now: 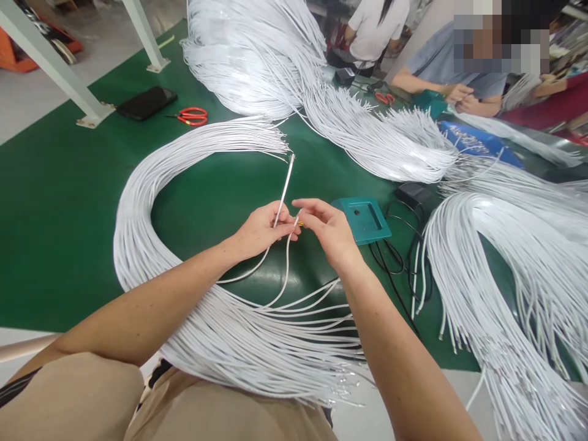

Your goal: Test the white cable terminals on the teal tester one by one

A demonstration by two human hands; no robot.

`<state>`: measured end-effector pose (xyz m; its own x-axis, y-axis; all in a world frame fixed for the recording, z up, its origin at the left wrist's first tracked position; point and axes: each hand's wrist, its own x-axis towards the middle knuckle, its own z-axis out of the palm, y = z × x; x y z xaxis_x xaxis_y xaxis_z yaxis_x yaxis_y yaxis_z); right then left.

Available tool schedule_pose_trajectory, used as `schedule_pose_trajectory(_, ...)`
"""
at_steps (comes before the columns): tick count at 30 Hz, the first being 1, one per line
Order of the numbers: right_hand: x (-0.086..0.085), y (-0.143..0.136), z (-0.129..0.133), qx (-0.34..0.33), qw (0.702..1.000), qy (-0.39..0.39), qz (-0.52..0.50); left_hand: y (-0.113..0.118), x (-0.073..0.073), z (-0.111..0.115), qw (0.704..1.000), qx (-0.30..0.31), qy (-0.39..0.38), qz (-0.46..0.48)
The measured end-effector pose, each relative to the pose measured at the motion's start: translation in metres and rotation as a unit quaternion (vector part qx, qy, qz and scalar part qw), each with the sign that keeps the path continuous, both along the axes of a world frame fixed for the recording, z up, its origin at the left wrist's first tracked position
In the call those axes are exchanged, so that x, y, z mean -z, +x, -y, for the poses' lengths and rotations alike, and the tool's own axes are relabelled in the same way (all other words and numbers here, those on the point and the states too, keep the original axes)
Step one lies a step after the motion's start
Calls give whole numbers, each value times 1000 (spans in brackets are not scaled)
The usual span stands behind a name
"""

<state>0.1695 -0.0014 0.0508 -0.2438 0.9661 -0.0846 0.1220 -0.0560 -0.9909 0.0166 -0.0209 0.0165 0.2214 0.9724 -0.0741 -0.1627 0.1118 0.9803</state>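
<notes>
Near the middle of the green table, my left hand (269, 229) is closed on a white cable (285, 187), whose upper end sticks up past the fingers. Just to its right, my right hand (324, 226) pinches the tip of another thin white cable (288, 263) by thumb and forefinger. A small yellow bit (301, 224) shows between the two hands. Around them curves a large C-shaped bundle of white cables (133, 214), passing under my left forearm, with its lower ends beneath my right forearm.
A teal tray-like device (366, 219) with black cords lies right of my hands. Red-handled scissors (193, 116) and a black phone (147, 103) lie at the back left, by metal posts (68, 73). More cable bundles (482, 245) cover the right and back. People sit across the table.
</notes>
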Motion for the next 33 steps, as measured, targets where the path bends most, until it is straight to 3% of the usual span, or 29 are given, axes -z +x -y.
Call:
schedule_pose_trajectory(8,3,6,-4,7,1000,-21,20,-2,3,0,999,14,42,-22)
schedule_pose_trajectory(12,7,4,-2,23,991,41,128,-4,4,-1,994,35,75,-76)
schedule_pose_trajectory(14,8,3,-1,42,987,35,149,-5,4,-1,992,39,76,-91)
schedule_pose_trajectory(17,8,2,0,16,993,-117,3,-4,3,-1,991,36,67,-106)
schedule_pose_trajectory(19,9,2,0,-41,960,-250,-117,-4,2,-1,991,32,65,-113)
schedule_pose_trajectory(21,10,4,1,-59,937,-308,-152,-5,2,-2,991,35,59,-114)
schedule_pose_trajectory(23,10,5,1,-9,959,-261,-109,-6,3,-3,992,46,52,-109)
schedule_pose_trajectory(25,11,5,2,36,986,-161,-37,-6,5,-3,992,54,47,-100)
schedule_pose_trajectory(28,14,1,4,18,997,-31,72,-6,5,-3,996,47,25,-74)
schedule_pose_trajectory(31,21,-2,7,14,976,86,201,-4,3,-3,997,37,-63,-1)
schedule_pose_trajectory(33,26,-2,8,18,937,179,301,-3,1,-3,988,31,-141,62)
